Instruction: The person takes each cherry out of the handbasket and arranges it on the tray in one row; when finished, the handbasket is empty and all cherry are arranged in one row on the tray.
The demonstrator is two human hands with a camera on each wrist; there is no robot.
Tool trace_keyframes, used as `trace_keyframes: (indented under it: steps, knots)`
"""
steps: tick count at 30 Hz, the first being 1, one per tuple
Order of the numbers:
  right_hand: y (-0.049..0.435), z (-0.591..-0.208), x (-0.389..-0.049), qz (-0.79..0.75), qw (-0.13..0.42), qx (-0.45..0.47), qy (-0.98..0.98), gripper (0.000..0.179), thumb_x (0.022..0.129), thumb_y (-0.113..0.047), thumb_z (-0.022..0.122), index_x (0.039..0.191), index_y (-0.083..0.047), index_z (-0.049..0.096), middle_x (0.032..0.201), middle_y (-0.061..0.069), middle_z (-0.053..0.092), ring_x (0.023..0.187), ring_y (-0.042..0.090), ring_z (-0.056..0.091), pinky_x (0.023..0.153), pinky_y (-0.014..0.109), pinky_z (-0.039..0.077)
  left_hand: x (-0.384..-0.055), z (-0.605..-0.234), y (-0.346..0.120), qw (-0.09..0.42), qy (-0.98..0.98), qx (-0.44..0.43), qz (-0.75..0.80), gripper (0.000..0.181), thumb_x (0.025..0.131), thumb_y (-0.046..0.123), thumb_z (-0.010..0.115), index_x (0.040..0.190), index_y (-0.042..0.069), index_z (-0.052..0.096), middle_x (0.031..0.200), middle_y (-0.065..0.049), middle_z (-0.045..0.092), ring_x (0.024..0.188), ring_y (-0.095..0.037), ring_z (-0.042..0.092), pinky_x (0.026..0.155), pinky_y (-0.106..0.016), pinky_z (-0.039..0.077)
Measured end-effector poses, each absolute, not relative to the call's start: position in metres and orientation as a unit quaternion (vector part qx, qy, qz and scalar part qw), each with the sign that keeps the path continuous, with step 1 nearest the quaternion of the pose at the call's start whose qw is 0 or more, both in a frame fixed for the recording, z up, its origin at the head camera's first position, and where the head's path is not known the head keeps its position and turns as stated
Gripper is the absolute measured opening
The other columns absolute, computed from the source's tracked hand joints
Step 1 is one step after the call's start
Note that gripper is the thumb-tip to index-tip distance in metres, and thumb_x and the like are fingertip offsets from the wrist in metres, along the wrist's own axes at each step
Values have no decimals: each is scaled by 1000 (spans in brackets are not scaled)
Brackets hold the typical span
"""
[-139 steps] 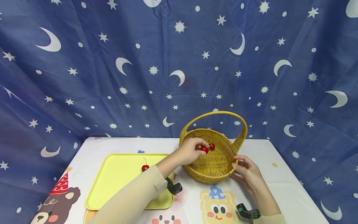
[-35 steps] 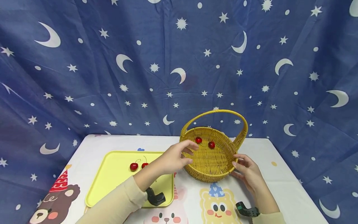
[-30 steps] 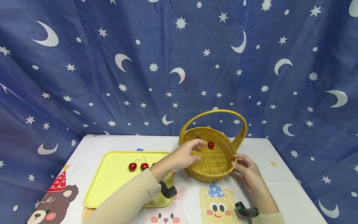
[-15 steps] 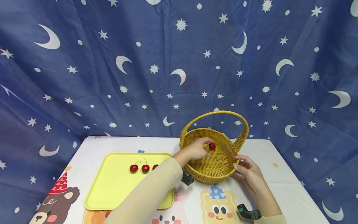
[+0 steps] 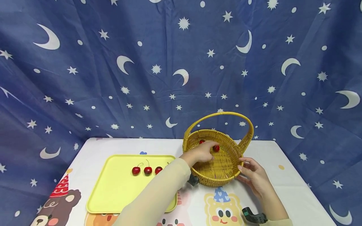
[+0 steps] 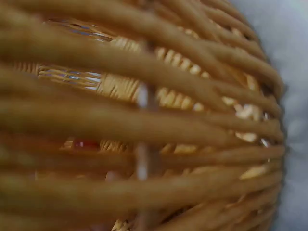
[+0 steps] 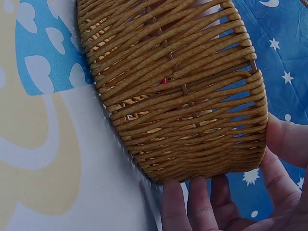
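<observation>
A yellow wicker basket (image 5: pixel 216 181) with a tall arched handle stands at the right. Inside it lie two red cherries, one cherry (image 5: pixel 216 148) at the left hand's fingertips and the other cherry (image 5: pixel 202 142) behind that hand. My left hand (image 5: pixel 202 153) reaches over the near-left rim, index finger stretched above the first cherry and thumb apart from it. My right hand (image 5: pixel 255 175) holds the basket's right rim, thumb on the edge and other fingers against the outer wall. In the left wrist view the wicker wall (image 6: pixel 120 122) hides the left hand's fingers.
A yellow tray (image 5: pixel 107 191) lies to the left. On it a row of cherries (image 5: pixel 148 171) with stems is partly covered by the left sleeve (image 5: pixel 158 191). The white tablecloth (image 5: pixel 294 201) has cartoon prints. A blue star-patterned curtain (image 5: pixel 158 103) hangs behind the table.
From the basket's near-left side, my left hand has moved right and deeper inside, up to the right-hand cherry. Earlier it held a cherry over the basket. My right hand stays on the rim.
</observation>
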State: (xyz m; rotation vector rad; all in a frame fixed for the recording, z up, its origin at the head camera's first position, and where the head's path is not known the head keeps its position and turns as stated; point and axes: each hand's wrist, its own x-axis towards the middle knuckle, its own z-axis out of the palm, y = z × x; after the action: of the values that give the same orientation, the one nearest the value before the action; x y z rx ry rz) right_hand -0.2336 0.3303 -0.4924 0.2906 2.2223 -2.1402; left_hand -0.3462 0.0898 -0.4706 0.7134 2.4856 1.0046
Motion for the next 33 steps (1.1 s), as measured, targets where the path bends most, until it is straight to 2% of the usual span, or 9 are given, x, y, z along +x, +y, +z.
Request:
trace_keyframes:
  steps: [6,11,14,18,22,25,28,31,33]
  knots:
    - [331,-494,-231,-695,26,94,712,29,102,-10,72,129,-18,67,110,-1,54,105,14,65,90,40,64,-348,-469,100,193,903,285,258,82,94,-1,65,167,27,41,180,-3,24,166,-21,28,109,-28,48]
    - [330,-494,-230,-698,34,93,709,29,102,-12,72,130,-19,66,111,0,58,107,17,68,91,41,64,-348,-468,103,186,912,303,207,76,92,-2,64,161,28,52,173,2,40,159,-16,40,107,-22,46]
    - [330,-493,-232,-698,34,92,709,29,103,-13,72,131,-18,66,111,-1,57,108,17,68,91,41,64,-349,-469,102,173,915,302,202,63,93,-3,63,149,26,65,160,3,56,149,-13,50,105,-21,46]
    - [331,-492,-233,-697,34,95,710,30,103,-13,73,132,-17,66,113,-1,54,108,14,66,92,40,64,-349,-468,101,167,916,284,227,41,94,-4,63,126,20,73,141,-3,64,117,-15,60,84,-25,46]
    - [331,-491,-234,-697,36,99,710,31,102,-13,74,132,-19,66,113,-1,53,107,13,66,92,40,64,-350,-469,101,164,910,265,272,49,95,-4,62,138,21,65,144,-6,56,104,-21,59,72,-30,43]
    - [331,-492,-235,-698,37,100,709,32,102,-13,73,132,-18,66,114,0,54,107,14,67,92,40,64,-351,-471,102,165,906,264,286,72,95,-4,60,160,27,51,168,-5,42,137,-23,58,80,-31,47]
    - [331,-492,-235,-695,35,101,711,32,102,-12,73,133,-17,65,115,0,54,107,14,66,92,40,64,-352,-473,103,160,908,277,271,80,93,-3,61,166,27,44,176,-3,33,162,-22,36,106,-27,49]
    - [331,-492,-234,-692,32,100,714,34,102,-12,73,134,-15,64,115,1,52,107,15,66,91,40,64,-353,-476,105,149,909,293,256,75,91,-1,63,161,23,51,169,-1,44,156,-18,43,121,-28,43]
    - [331,-492,-234,-692,31,100,715,34,102,-12,73,134,-14,63,114,1,51,106,14,66,91,40,65,-353,-477,106,139,908,304,253,67,91,-1,65,154,21,59,159,-1,54,145,-15,53,120,-26,43]
